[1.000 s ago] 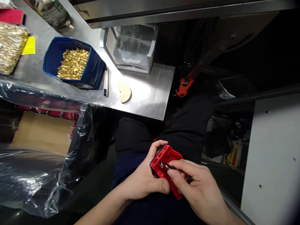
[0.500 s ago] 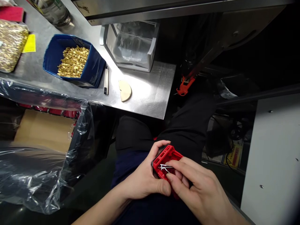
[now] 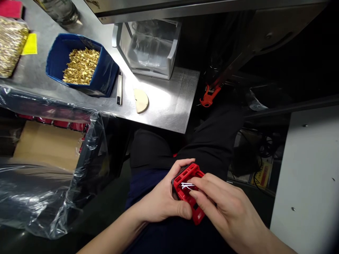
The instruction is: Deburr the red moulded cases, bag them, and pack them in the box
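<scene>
On the steel bench (image 3: 166,118) we see a blue bin (image 3: 109,76) of gold parts (image 3: 82,67), then a cream half-disc (image 3: 141,101) near the edge closest to us. Over our lap (image 3: 149,151), beyond the bench's near right corner, our left hand (image 3: 164,198) holds the red casing (image 3: 188,173), fingers curled round it. Our right hand (image 3: 226,204) pinches a slim metal piece (image 3: 186,185) between thumb and forefinger at the casing's open side.

At five o'clock, the right hand (image 3: 227,203) hides part of the case (image 3: 198,214) and metal piece (image 3: 186,184). The left edge crops the bag (image 3: 12,46), at ten; print on the sign (image 3: 264,174), at four, is too small.
</scene>
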Available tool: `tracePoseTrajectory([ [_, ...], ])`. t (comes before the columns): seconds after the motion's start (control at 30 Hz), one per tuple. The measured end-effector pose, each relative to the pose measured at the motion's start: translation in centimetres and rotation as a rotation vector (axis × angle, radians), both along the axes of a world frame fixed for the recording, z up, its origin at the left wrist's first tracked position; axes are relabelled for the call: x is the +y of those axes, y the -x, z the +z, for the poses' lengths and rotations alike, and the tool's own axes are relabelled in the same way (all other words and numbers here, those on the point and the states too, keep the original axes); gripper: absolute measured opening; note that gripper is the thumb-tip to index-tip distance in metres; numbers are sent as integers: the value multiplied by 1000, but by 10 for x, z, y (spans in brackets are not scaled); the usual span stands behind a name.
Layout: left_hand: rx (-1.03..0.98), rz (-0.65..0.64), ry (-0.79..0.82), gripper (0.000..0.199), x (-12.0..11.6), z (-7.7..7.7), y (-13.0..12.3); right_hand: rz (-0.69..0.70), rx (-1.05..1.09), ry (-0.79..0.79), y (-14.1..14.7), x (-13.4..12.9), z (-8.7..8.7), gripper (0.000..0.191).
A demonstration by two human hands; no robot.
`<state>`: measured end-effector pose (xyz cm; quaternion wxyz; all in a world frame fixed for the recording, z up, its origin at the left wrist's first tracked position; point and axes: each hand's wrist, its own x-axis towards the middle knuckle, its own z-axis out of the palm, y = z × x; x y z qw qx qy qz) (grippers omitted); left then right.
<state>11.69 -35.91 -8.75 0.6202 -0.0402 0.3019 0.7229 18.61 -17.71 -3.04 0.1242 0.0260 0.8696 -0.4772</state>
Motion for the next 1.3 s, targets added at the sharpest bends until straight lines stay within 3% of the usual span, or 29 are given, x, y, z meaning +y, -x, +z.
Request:
tracePoseTrajectory([
  [0.33,36,-23,7,95,0,0,3,2,81,-83,-6,10,1,23],
  [0.6,62,-11,4,100,0,-1,-1,-138,-145,27,-9,-1,2,15],
  [0.8,57,1,32,104,0,-2,-2,-250,-381,142,-19,-12,-8,24],
  [1.0,75,-7,59,105,2,0,-3,-305,-433,185,-19,-18,-12,28],
  [1.17,106,-5,62,102,3,1,0,-282,-236,106,-20,-10,-7,21],
  [1.3,166,-21,37,86,3,4,4,-112,121,-136,-18,13,8,30],
])
